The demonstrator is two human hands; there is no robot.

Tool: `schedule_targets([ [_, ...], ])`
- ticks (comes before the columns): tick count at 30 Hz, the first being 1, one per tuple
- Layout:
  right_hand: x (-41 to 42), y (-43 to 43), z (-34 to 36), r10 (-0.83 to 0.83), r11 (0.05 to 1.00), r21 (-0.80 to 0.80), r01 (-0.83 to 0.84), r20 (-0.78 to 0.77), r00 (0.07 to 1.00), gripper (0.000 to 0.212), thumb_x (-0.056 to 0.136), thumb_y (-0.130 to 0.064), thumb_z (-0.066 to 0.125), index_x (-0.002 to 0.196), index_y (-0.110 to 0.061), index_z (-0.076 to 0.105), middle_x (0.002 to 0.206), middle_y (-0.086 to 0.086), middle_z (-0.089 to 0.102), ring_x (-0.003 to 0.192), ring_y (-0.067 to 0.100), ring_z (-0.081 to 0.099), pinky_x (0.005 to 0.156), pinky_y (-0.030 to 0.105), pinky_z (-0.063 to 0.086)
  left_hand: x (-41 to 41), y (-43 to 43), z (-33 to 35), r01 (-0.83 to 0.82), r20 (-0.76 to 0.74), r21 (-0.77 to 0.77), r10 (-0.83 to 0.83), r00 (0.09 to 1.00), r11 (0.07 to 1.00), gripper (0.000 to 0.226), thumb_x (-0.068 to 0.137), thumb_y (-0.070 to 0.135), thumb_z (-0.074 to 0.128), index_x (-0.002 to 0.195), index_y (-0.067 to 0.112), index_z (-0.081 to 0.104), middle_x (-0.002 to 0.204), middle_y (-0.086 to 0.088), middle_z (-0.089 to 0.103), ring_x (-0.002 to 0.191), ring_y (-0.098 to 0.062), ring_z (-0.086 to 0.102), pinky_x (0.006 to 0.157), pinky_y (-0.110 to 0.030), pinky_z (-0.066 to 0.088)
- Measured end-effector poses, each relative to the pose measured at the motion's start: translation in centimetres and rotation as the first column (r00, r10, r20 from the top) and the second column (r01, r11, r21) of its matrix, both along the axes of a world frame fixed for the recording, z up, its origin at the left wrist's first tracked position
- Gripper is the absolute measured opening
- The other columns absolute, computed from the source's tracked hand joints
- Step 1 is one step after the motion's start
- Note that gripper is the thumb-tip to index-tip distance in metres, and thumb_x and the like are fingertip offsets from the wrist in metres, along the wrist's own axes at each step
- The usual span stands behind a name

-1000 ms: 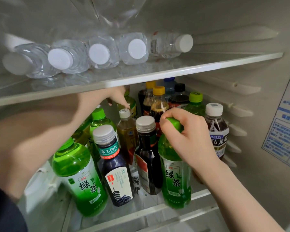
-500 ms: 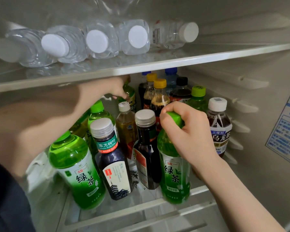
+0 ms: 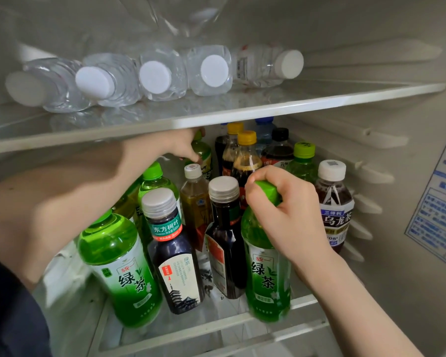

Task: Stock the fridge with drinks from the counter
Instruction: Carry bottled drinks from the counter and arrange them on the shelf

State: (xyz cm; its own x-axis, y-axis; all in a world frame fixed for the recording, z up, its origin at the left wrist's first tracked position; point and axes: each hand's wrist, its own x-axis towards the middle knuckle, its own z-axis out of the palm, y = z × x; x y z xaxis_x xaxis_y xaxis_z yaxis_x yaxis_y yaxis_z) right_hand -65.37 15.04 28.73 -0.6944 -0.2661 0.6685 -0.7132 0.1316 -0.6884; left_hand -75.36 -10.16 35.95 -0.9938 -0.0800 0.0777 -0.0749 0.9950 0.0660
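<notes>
While clamped by cap in right grip [image 3: 294,215], green tea bottle [image 3: 265,276] at front lip of lower shelf [image 3: 191,328]. Could tip off edge if released off-balance. Left grip [image 3: 175,145] curled round back bottle [image 3: 204,153]; could knock other bottles [image 3: 174,253] with forearm.

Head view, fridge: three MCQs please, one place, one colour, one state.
1. The water bottles lie: A) in a drawer B) on the upper shelf C) in a door rack.
2. Cap of the front-right green tea bottle: A) yellow B) white C) green.
3. The right hand: A) grips that bottle's top B) hovers open C) lies flat on glass.
B, they lie sideways on its glass; C, green shows between the fingers; A, fingers curl round the cap.
</notes>
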Motion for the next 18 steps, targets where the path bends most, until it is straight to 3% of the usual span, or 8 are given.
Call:
schedule_targets([
  [6, -0.1, 0.1, -0.1, -0.003, 1.000, 0.015, 0.004, -0.004, 1.000, 0.014, 0.081, -0.032, 0.051, 0.073, -0.027, 0.062, 0.066, -0.007, 0.060, 0.064, 0.008, 0.056, 0.057, 0.028, 0.046, 0.6, 0.2, 0.4, -0.057, 0.029, 0.096, 0.054, 0.998, 0.994, 0.087, 0.081, 0.023, 0.073, 0.147, 0.003, 0.020, 0.147, -0.015, 0.035, 0.131, -0.029, 0.039, 0.107, -0.031, 0.032],
  [7, -0.1, 0.1, -0.1, -0.005, 1.000, 0.014, 0.005, -0.006, 1.000, 0.014, 0.080, -0.032, 0.050, 0.073, -0.027, 0.061, 0.066, -0.007, 0.060, 0.064, 0.009, 0.056, 0.058, 0.029, 0.047, 0.7, 0.2, 0.6, -0.086, 0.040, 0.142, 0.081, 0.996, 0.986, 0.081, 0.082, 0.022, 0.073, 0.144, 0.002, 0.025, 0.139, -0.016, 0.042, 0.122, -0.030, 0.046, 0.101, -0.033, 0.038],
  [9, 0.0, 0.2, -0.1, -0.008, 1.000, 0.010, 0.008, -0.010, 1.000, 0.015, 0.080, -0.032, 0.050, 0.073, -0.027, 0.061, 0.066, -0.006, 0.061, 0.065, 0.008, 0.057, 0.059, 0.029, 0.048, 1.1, 0.2, 0.9, -0.136, 0.076, 0.209, 0.122, 0.990, 0.968, 0.049, 0.085, 0.025, 0.069, 0.122, 0.004, 0.044, 0.094, -0.017, 0.057, 0.078, -0.027, 0.056, 0.065, -0.031, 0.044],
  [10, 0.0, 0.2, -0.1, -0.009, 1.000, 0.009, 0.009, -0.011, 1.000, 0.015, 0.080, -0.033, 0.050, 0.073, -0.026, 0.061, 0.067, -0.006, 0.061, 0.065, 0.008, 0.057, 0.059, 0.030, 0.048, 1.4, 0.2, 1.1, -0.168, 0.087, 0.211, 0.153, 0.984, 0.963, 0.029, 0.088, 0.028, 0.065, 0.099, 0.007, 0.049, 0.067, -0.012, 0.052, 0.055, -0.021, 0.047, 0.049, -0.025, 0.035],
  [12, 0.0, 0.2, -0.1, -0.010, 1.000, 0.008, 0.010, -0.014, 1.000, 0.019, 0.079, -0.037, 0.048, 0.074, -0.026, 0.062, 0.067, -0.007, 0.061, 0.066, 0.008, 0.057, 0.059, 0.030, 0.048, 1.8, 0.3, 1.3, -0.215, 0.076, 0.179, 0.204, 0.976, 0.960, 0.037, 0.092, 0.033, 0.057, 0.067, 0.013, 0.038, 0.041, -0.001, 0.035, 0.034, -0.011, 0.030, 0.035, -0.016, 0.022],
  [14, 0.0, 0.1, -0.1, -0.010, 1.000, 0.003, 0.010, -0.017, 1.000, 0.023, 0.078, -0.042, 0.045, 0.074, -0.026, 0.062, 0.067, -0.006, 0.061, 0.066, 0.008, 0.057, 0.059, 0.029, 0.048, 2.3, 0.4, 1.5, -0.245, 0.059, 0.152, 0.239, 0.969, 0.957, 0.033, 0.096, 0.036, 0.049, 0.076, 0.010, 0.044, 0.055, -0.001, 0.038, 0.042, -0.010, 0.033, 0.034, -0.016, 0.025],
  [16, 0.0, 0.1, -0.2, -0.011, 1.000, -0.002, 0.011, -0.021, 1.000, 0.024, 0.078, -0.043, 0.045, 0.074, -0.027, 0.062, 0.067, -0.006, 0.061, 0.065, 0.007, 0.056, 0.058, 0.028, 0.046, 2.9, 0.2, 1.7, -0.270, 0.099, 0.177, 0.256, 0.962, 0.946, 0.037, 0.097, 0.040, 0.044, 0.113, 0.007, 0.047, 0.085, -0.009, 0.049, 0.065, -0.015, 0.047, 0.049, -0.020, 0.039],
  [18, -0.1, 0.2, -0.3, -0.013, 1.000, -0.003, 0.013, -0.023, 1.000, 0.017, 0.080, -0.039, 0.049, 0.074, -0.029, 0.061, 0.066, -0.008, 0.060, 0.065, 0.005, 0.056, 0.057, 0.023, 0.043, 3.8, 0.0, 2.0, -0.299, 0.153, 0.239, 0.268, 0.951, 0.924, 0.046, 0.096, 0.045, 0.045, 0.124, 0.009, 0.042, 0.118, -0.014, 0.050, 0.093, -0.021, 0.058, 0.067, -0.030, 0.047],
])
